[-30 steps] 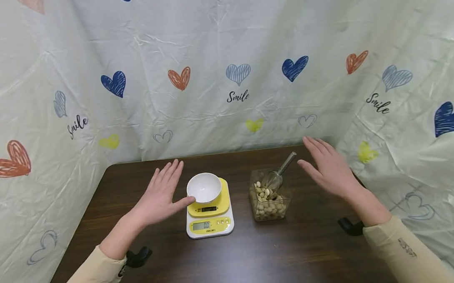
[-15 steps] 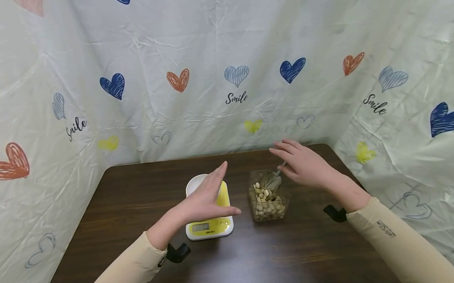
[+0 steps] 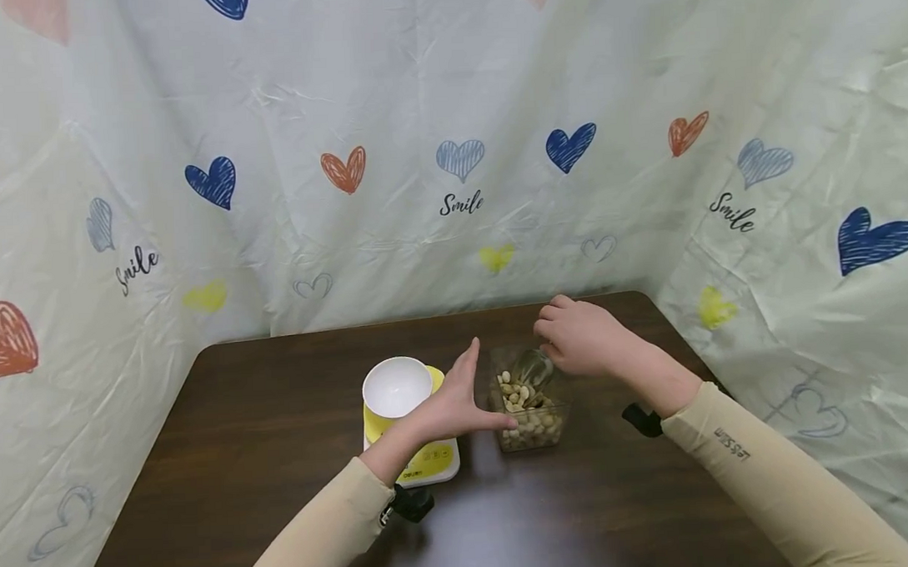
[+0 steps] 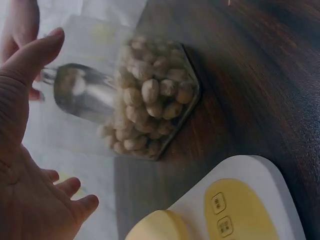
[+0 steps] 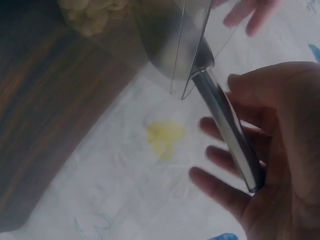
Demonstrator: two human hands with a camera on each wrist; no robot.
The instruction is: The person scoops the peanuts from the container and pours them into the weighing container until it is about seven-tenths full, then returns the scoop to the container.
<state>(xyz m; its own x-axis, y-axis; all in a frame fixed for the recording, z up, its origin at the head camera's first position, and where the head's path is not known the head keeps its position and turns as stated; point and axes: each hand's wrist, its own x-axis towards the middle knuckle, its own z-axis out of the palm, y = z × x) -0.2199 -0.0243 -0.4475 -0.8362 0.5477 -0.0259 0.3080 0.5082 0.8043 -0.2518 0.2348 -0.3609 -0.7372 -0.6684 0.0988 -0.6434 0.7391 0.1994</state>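
Note:
A clear square container (image 3: 559, 415) holds pale nuts (image 4: 150, 95) that look like pistachios. A metal scoop (image 3: 534, 369) leans in it, its bowl among the nuts. My left hand (image 3: 453, 410) is spread at the container's left side, thumb toward its front; contact cannot be told. My right hand (image 3: 582, 339) is at the scoop's handle (image 5: 227, 125). In the right wrist view its fingers lie loosely behind the handle, with the thumb on the other side and gaps still visible. A white bowl (image 3: 397, 387) sits on a yellow and white kitchen scale (image 3: 439, 462), partly covered by my left hand.
Everything stands on a dark wooden table (image 3: 280, 456). A pale curtain (image 3: 387, 86) printed with hearts hangs behind the table and along its sides. The scale is just left of the container.
My left hand has moved right, across the scale to the container's left side. The right hand has come left and down to the scoop's handle. Container, bowl and scale have stayed put.

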